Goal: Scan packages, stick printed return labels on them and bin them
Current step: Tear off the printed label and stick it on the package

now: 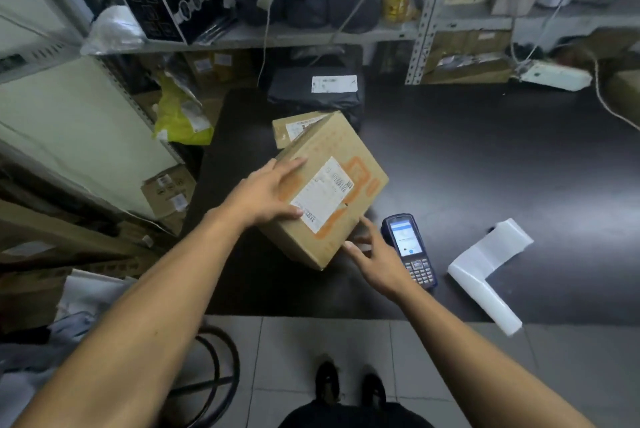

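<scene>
A person stands at a dark table, seen from a head camera looking down at two bare arms. A brown box with orange print sits tilted near the table's centre, a white label stuck on its top face. The left hand lies flat on the box top at the box's 9 o'clock side, fingers spread and open, thumb touching the label's near corner; it presses rather than clamps. The right hand is at the box's 5 o'clock corner, fingers apart, fingertips touching or just beside the box's lower edge; whether it grips the box I cannot tell. Just beside that hand, at its 2 o'clock, a handheld scanner lies on the table with its screen lit. Further toward 3 o'clock lies a bent white strip of label backing, one end hanging over the table edge. Behind the box, at 12 o'clock, a smaller box touches it, and beyond that rests a black parcel with a white label. Metal shelves crowded with cartons and bags fill the far side. At 10 o'clock a yellow bag sits among stacked cartons. The person's black shoes show on the tiled floor at 6 o'clock.
</scene>
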